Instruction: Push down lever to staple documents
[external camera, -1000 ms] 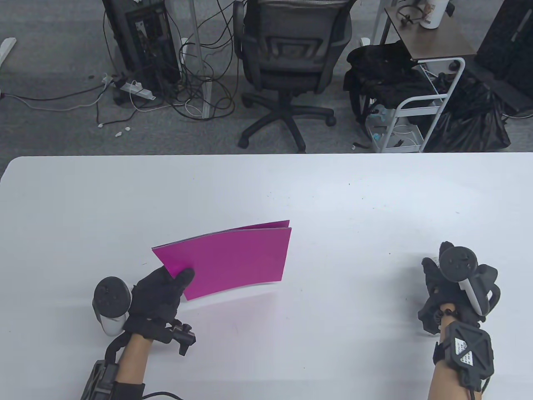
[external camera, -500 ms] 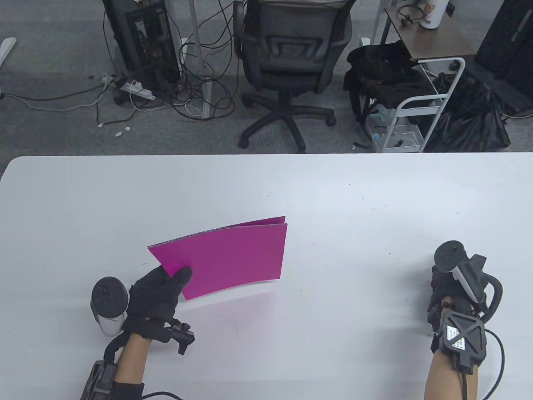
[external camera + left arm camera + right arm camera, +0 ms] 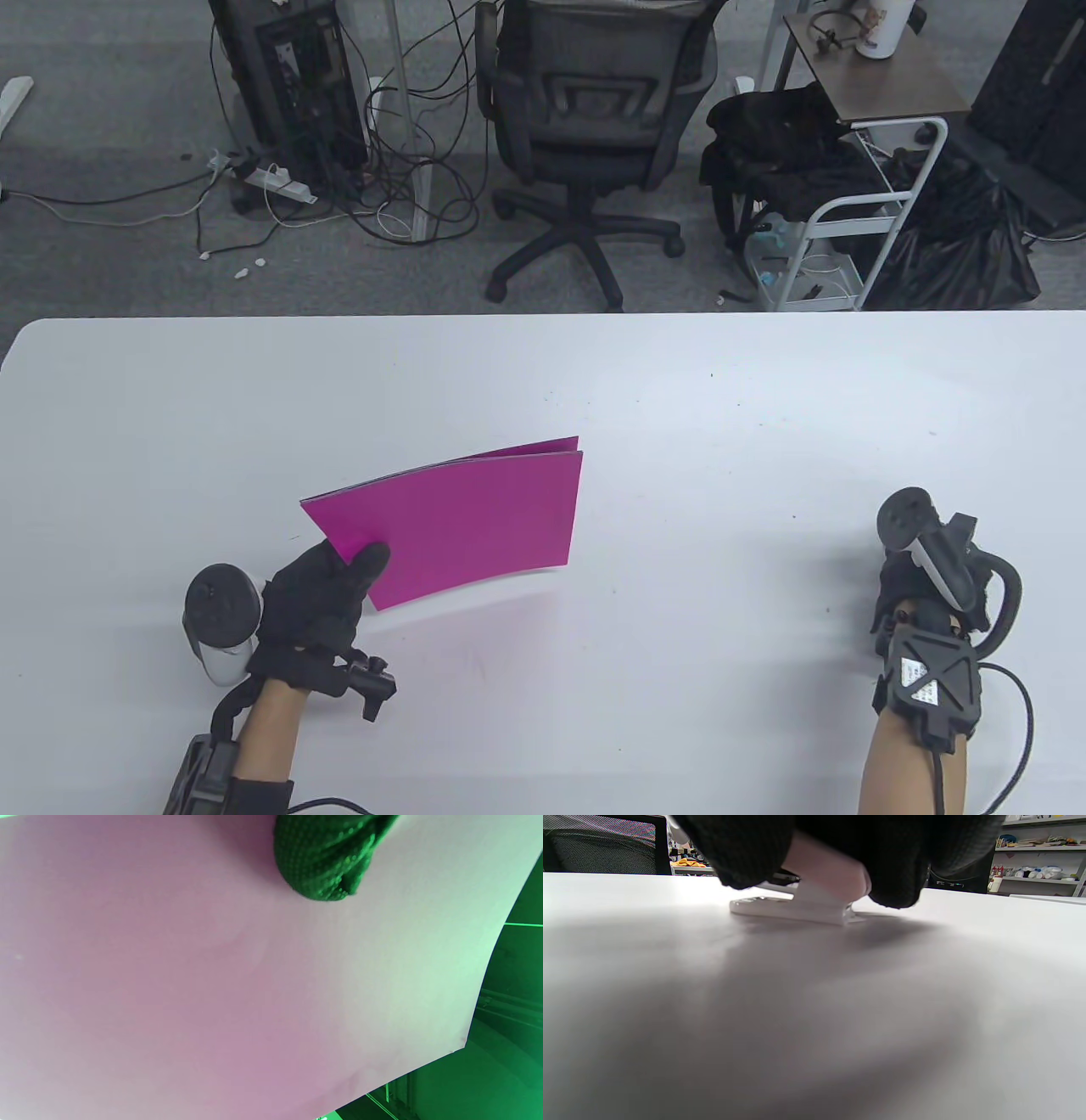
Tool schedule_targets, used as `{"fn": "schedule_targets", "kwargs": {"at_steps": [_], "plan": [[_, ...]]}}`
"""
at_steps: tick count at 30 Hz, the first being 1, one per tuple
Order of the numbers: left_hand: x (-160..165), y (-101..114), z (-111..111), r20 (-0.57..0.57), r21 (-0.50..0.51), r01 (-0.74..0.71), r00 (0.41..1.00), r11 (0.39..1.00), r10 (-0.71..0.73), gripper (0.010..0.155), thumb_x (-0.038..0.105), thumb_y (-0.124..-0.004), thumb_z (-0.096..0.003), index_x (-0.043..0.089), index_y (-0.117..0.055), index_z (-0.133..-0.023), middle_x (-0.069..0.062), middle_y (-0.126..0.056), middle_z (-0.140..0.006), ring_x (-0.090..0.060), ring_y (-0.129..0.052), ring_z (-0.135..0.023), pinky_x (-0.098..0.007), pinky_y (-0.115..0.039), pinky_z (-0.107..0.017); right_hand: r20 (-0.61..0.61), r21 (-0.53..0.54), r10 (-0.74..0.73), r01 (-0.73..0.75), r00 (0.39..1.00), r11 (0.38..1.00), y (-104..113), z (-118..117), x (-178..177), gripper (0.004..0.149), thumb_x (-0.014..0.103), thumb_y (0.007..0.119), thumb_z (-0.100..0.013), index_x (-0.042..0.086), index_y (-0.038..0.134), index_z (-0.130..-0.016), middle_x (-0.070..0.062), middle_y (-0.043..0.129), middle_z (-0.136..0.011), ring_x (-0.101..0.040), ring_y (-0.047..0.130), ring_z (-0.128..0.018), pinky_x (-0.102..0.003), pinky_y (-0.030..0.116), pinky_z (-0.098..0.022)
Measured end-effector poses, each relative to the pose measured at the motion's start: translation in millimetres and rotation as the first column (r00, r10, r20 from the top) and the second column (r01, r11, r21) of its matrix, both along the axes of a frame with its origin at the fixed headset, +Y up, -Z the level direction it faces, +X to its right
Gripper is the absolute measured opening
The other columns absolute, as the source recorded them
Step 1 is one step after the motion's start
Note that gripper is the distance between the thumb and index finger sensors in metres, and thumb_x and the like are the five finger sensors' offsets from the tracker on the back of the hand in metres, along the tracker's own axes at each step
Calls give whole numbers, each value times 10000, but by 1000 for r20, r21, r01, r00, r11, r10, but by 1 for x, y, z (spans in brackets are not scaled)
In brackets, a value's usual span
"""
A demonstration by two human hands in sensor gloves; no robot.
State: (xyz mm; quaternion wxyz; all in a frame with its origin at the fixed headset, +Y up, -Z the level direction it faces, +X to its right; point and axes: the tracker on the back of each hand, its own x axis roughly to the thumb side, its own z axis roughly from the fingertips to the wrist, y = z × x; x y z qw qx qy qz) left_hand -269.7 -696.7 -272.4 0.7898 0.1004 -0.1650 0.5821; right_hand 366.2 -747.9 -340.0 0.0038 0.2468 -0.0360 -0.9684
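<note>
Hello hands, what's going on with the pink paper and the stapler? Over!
Left hand pinches pink paper by its corner, lifted. Right hand covers white stapler on the table. Paper and stapler far apart. Nothing between.

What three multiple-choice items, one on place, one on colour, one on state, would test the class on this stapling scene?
1. Where is the stapler? A under the right hand; B on the paper; C beside the left hand.
2. What colour are the sheets? A yellow; B magenta; C blue.
3. How does the paper lie? A flat; B crumpled; C bowed.

A: the white stapler sits beneath the right hand.
B: the magenta paper shows it.
C: the left hand pinches its corner and its edges curve.
</note>
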Motion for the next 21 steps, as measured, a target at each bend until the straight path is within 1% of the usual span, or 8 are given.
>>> {"fn": "schedule_targets", "kwargs": {"at_steps": [5, 9, 12, 16, 21], "plan": [[0, 0, 0, -2, -1, 1, 1000, 1000, -1, 395, 297, -801, -538, 202, -857, -918, -66, -995, -913, -351, -1001, -851, -617, -820, -642, -1, -4, 27, -27, 1000, 1000, 1, -1, -1, 640, 299, 754, -480, 67, 562, -1044, -236, 710, -994, -480, 829, -857, -605, 701, -650], [-1, 0, 0, -5, 1, -1, 1000, 1000, 1, 395, 296, -801, -538, 201, -857, -918, -68, -995, -913, -350, -1001, -852, -618, -820, -641, -8, -13, 39, -39, 999, 999, 1, -1, -4, 641, 302, 752, -475, 60, 572, -1040, -232, 720, -989, -472, 835, -856, -599, 707, -650], [-1, 0, 0, -5, 0, -7, 1000, 1000, 7, 396, 297, -800, -539, 200, -856, -919, -65, -994, -914, -351, -1001, -851, -619, -819, -641, -26, 14, 36, -35, 999, 999, 4, -1, -10, 640, 301, 751, -475, 57, 572, -1039, -230, 721, -988, -473, 837, -854, -598, 709, -648], [-1, 0, 1, -6, 0, -2, 1000, 1000, 2, 395, 296, -799, -540, 199, -855, -919, -68, -994, -913, -351, -1001, -850, -618, -819, -642, -77, 59, 13, -8, 997, 998, 15, 0, -25, 641, 302, 752, -475, 57, 570, -1039, -230, 720, -989, -475, 836, -854, -600, 709, -647], [0, 0, 1, -2, -1, 3, 1000, 1000, -3, 395, 296, -800, -539, 199, -857, -918, -70, -997, -911, -351, -1002, -849, -619, -819, -640, -185, 120, -23, 46, 982, 992, 35, 0, -59, 640, 308, 752, -477, 62, 571, -1040, -224, 723, -990, -471, 839, -854, -603, 709, -646]]}}
